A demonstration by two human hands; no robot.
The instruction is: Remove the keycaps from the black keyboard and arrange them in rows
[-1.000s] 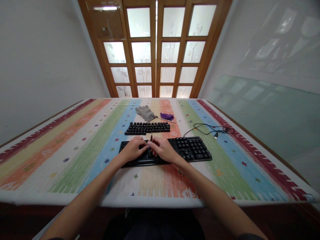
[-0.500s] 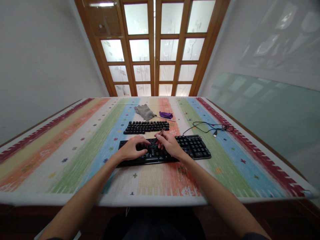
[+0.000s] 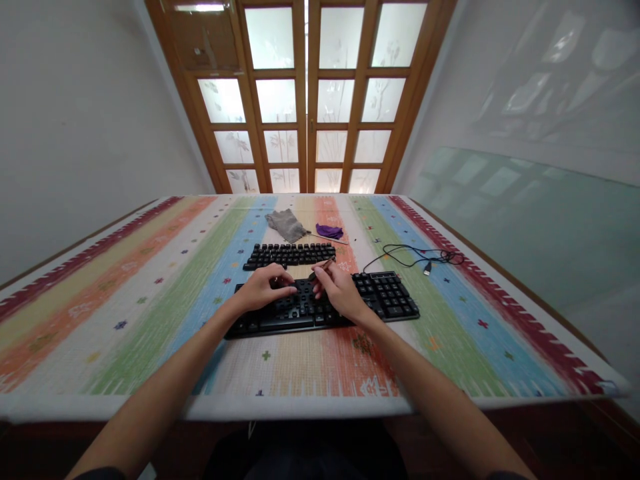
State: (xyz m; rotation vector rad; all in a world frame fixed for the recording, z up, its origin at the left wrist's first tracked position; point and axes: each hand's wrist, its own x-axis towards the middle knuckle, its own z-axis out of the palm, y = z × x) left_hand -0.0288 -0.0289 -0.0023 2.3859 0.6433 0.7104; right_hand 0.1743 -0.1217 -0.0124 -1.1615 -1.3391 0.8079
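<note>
A black keyboard [image 3: 280, 323] lies across the near part of the table, its left and middle area largely stripped of keycaps. My left hand [image 3: 265, 288] rests at its upper left edge, thumb and fingers apart, with nothing visible between them. In my right hand [image 3: 340, 290], the fingers pinch a slim brown-handled tool [image 3: 328, 263]. Its dark tip is over the bare part of the keyboard; its exact kind is too small to make out. Just behind, loose black keycaps [image 3: 290, 254] sit in tidy rows.
Farther back lie a grey glove-like cloth [image 3: 286, 225], a purple cloth [image 3: 329, 231] and a thin rod [image 3: 330, 239]. The coiled USB cable [image 3: 427, 257] is at the right. A striped tablecloth [image 3: 190, 267] covers the table, with wooden glass-paned doors [image 3: 309, 100] beyond.
The view has shifted slightly. The left end of the keyboard has swung a little toward me. My left fingers and thumb are closer together, and the tool's tip has lifted slightly.
</note>
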